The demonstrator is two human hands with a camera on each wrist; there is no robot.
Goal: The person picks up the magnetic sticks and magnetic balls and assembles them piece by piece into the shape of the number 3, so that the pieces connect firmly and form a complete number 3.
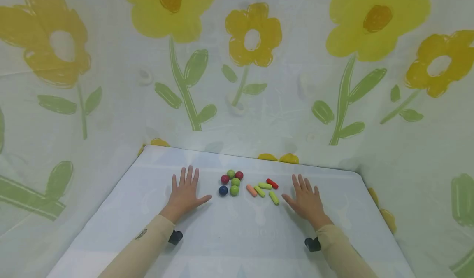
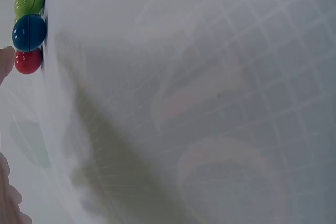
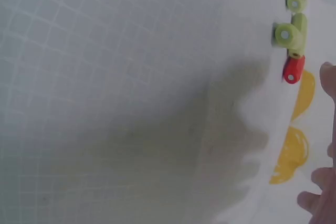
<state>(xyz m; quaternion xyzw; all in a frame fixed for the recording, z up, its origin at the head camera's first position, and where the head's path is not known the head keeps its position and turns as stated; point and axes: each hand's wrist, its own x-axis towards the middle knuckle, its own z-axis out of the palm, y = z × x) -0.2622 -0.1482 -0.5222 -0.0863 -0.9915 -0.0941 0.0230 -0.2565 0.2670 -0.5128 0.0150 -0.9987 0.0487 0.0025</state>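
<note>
Okay, left hand [image 1: 185, 196] and right hand [image 1: 307, 202] splayed, empty. Navy ball [image 1: 223, 190] sits at left hand's three o'clock: probably light, slippery; pinch sides.

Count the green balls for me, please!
3 in the head view: the back green ball, the middle green ball and the front green ball beside the blue ball.
</note>
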